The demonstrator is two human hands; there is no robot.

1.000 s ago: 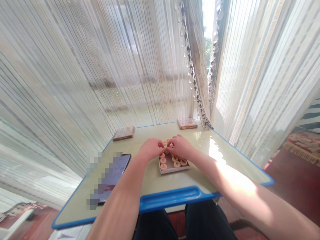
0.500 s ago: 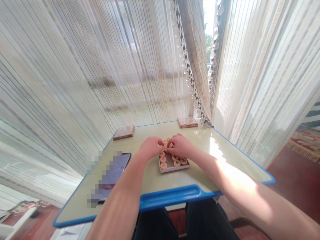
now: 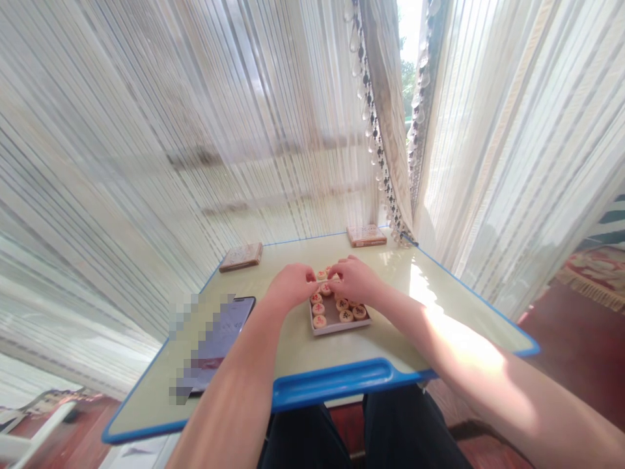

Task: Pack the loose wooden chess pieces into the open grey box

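Observation:
A shallow white-rimmed box [image 3: 342, 327] lies on the table, holding several round wooden Chinese chess pieces. Red-marked pieces [image 3: 318, 309] line its left side, while black-marked pieces [image 3: 346, 315] sit on the right. Another red piece [image 3: 325, 289] rests between my hands near the far end, and a few pieces [image 3: 321, 275] show just beyond it. My left hand [image 3: 295, 286] is at the box's far left corner, fingers curled closed. Over the far right part is my right hand [image 3: 355, 280], thumb and fingers bent together close to the pieces. Whatever either hand grips is hidden.
A phone [image 3: 222, 339], partly pixelated, lies left of my left forearm. Two flat boxes [image 3: 241, 256] [image 3: 366, 235] are at the table's back edge. The table [image 3: 415, 332] has a blue rim and a front groove [image 3: 334, 383]. String curtains [image 3: 273, 130] hang behind.
My hands have parted slightly at the far end of the box, and the red piece between them shows more clearly. The view has shifted slightly.

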